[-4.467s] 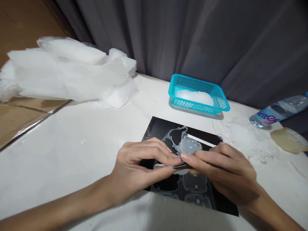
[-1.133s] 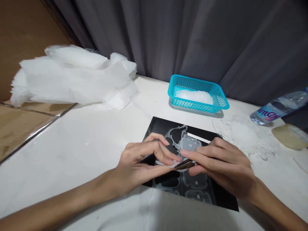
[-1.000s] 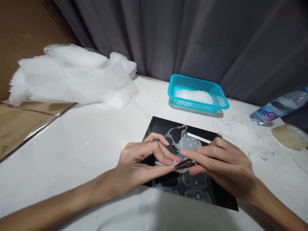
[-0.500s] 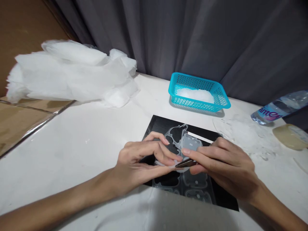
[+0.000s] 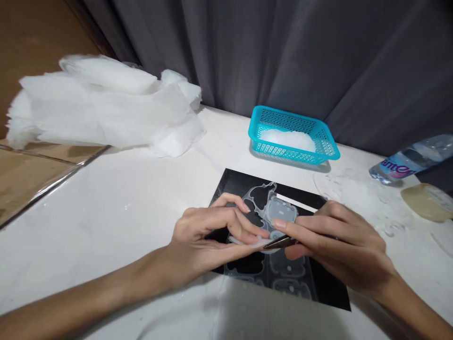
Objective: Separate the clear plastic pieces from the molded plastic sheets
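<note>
two hands, a tool and a piece of film, viewed from above

at centre, a translucent film (image 5: 257, 242) is held just above the mat (image 5: 331, 285), its near edge raised. the left hand (image 5: 205, 231) pinches it between thumb and index finger, the other fingers arched above. the right hand (image 5: 343, 241) grasps a dark, pointed tool (image 5: 281, 242), its index finger extended along the top; the tip meets the film beside the left fingertips, though the exact contact is too small to tell.

below, a clear sheet (image 5: 288, 267) marked with rounded outlines lies on the black mat. behind the tool, a grey insert (image 5: 283, 211) lies partly covered in view by the right index finger; a narrow white strip (image 5: 297, 203) runs from beside it to the right hand.

further out on the white bench (image 5: 141, 189): a teal basket (image 5: 279, 150), beyond the mat, containing white material (image 5: 288, 138); at right, clear scraps (image 5: 361, 200), a tape roll (image 5: 424, 201) and a labelled bottle (image 5: 406, 163); at far left, a large white bundle (image 5: 102, 104), partly over a brown carton (image 5: 35, 177). a grey curtain (image 5: 269, 56) hangs behind.
</note>
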`<state>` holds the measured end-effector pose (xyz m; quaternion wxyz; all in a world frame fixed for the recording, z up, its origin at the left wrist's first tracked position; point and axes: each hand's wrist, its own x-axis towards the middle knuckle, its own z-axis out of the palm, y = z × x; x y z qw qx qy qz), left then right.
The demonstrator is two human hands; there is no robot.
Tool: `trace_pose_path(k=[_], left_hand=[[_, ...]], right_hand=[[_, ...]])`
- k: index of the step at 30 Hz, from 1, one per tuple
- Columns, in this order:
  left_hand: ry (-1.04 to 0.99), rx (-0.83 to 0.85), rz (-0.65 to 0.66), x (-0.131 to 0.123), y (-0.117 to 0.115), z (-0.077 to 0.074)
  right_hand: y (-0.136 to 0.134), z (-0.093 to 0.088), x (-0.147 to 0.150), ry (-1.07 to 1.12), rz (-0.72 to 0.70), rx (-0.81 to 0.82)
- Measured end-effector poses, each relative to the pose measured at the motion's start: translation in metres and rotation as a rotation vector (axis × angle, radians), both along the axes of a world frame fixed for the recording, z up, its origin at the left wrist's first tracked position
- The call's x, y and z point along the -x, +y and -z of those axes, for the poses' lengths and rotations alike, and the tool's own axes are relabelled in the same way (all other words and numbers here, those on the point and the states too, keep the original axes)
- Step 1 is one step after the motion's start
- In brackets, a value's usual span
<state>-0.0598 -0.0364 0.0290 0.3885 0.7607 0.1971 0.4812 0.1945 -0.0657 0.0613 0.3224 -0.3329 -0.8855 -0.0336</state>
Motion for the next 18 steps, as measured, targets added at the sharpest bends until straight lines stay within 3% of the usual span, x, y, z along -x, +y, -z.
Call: trace_pose_path(k=[18], left_hand=[[-0.005,0.002,-0.009,-0.0009,-0.0008,0.0001]], right_hand=[[-0.0013,0.0035,0.0000,-0.040,0.025,-0.038]])
